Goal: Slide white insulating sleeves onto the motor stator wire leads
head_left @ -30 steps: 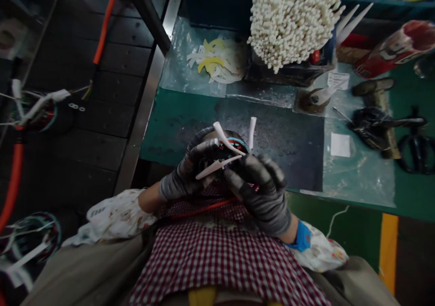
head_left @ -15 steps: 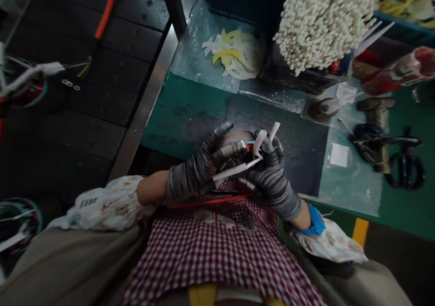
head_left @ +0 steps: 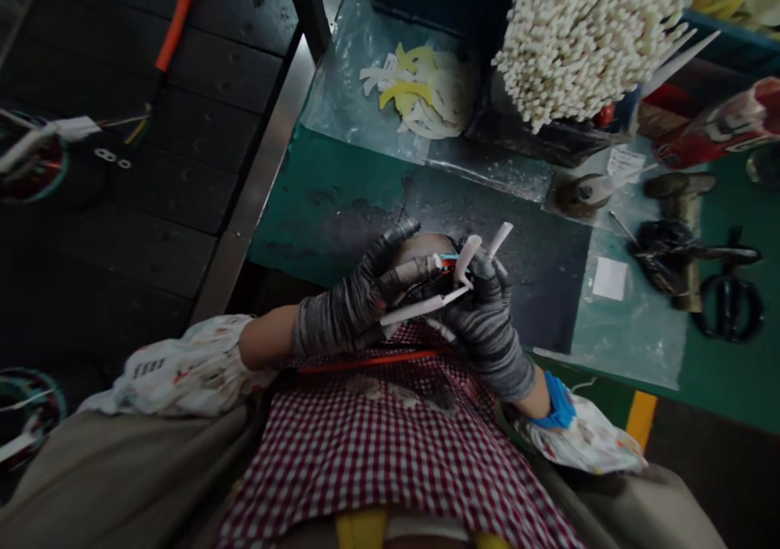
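Note:
In grey striped gloves, my left hand [head_left: 359, 293] and my right hand [head_left: 491, 326] are closed around a motor stator [head_left: 420, 248] in front of my apron. Its rounded brownish top shows between the hands; most of its body is hidden. White sleeving tubes [head_left: 468, 255] stick up beside my right fingers. One longer white tube [head_left: 414, 310] slants below my left fingers. Small red and blue wires show between the fingertips. My right thumb and finger are by the base of the upright tubes.
The green bench [head_left: 341, 208] carries a pile of white and yellow strips [head_left: 426, 98], a large bundle of white tubes [head_left: 591, 45], a hammer [head_left: 682, 240], black scissors [head_left: 728, 297] and a red can [head_left: 719, 131]. Leftward, wired stators [head_left: 36, 163] stand on dark slats.
The view has shifted slightly, with the slats and stators sliding left. The upright white tubes sit slightly farther right; both hands keep almost the same grip.

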A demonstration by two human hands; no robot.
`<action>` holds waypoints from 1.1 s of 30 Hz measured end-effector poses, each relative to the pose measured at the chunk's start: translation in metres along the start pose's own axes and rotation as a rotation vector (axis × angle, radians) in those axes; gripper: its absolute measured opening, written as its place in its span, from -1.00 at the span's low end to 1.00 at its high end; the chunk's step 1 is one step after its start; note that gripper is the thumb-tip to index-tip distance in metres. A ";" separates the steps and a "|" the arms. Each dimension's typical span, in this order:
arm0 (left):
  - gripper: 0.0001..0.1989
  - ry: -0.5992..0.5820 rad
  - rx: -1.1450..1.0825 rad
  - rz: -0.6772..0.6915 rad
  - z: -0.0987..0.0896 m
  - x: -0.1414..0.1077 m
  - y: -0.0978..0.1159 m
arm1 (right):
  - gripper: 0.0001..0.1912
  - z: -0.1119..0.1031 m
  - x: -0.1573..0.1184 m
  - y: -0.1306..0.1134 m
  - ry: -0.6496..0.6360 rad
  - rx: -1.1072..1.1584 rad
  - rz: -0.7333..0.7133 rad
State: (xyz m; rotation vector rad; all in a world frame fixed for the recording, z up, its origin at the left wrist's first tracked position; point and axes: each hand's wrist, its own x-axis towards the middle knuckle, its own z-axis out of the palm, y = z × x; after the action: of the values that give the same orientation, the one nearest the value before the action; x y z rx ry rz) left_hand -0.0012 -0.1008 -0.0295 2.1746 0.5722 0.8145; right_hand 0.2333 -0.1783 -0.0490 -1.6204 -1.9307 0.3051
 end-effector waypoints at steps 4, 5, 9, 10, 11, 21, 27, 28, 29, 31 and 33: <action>-0.10 -0.005 0.004 0.010 -0.001 0.000 0.002 | -0.29 0.000 -0.003 -0.006 -0.060 -0.016 -0.025; -0.12 0.001 0.006 0.009 0.000 -0.001 0.002 | -0.29 0.001 -0.004 -0.008 -0.053 -0.026 0.020; -0.20 0.039 0.029 -0.035 0.009 -0.006 0.003 | -0.35 0.005 -0.009 -0.017 -0.045 -0.147 0.025; -0.18 0.053 0.051 -0.052 0.013 -0.008 0.003 | -0.36 0.007 -0.009 -0.018 -0.045 -0.176 -0.002; -0.17 0.082 0.075 -0.058 0.017 -0.010 0.003 | -0.36 0.008 -0.010 -0.019 -0.044 -0.192 -0.016; -0.27 0.213 0.039 -0.159 0.031 0.011 0.015 | -0.33 -0.027 0.000 0.010 -0.085 0.034 -0.108; -0.26 0.196 0.074 -0.215 0.033 0.026 0.026 | -0.52 -0.036 0.010 0.028 -0.143 0.098 -0.083; -0.27 0.189 0.076 -0.226 0.033 0.027 0.026 | -0.56 -0.036 0.013 0.029 -0.167 0.093 -0.091; -0.28 0.183 0.075 -0.232 0.033 0.027 0.026 | -0.60 -0.037 0.016 0.030 -0.194 0.085 -0.098; -0.31 0.175 0.067 -0.228 0.032 0.026 0.024 | -0.67 -0.038 0.020 0.032 -0.237 0.064 -0.117; -0.34 0.196 0.064 -0.193 0.031 0.026 0.022 | -0.71 -0.038 0.021 0.036 -0.243 0.053 -0.140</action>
State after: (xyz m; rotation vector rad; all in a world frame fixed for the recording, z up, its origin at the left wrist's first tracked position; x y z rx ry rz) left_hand 0.0414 -0.1139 -0.0198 2.0697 0.9028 0.9195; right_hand 0.2822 -0.1578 -0.0319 -1.4601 -2.1848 0.5116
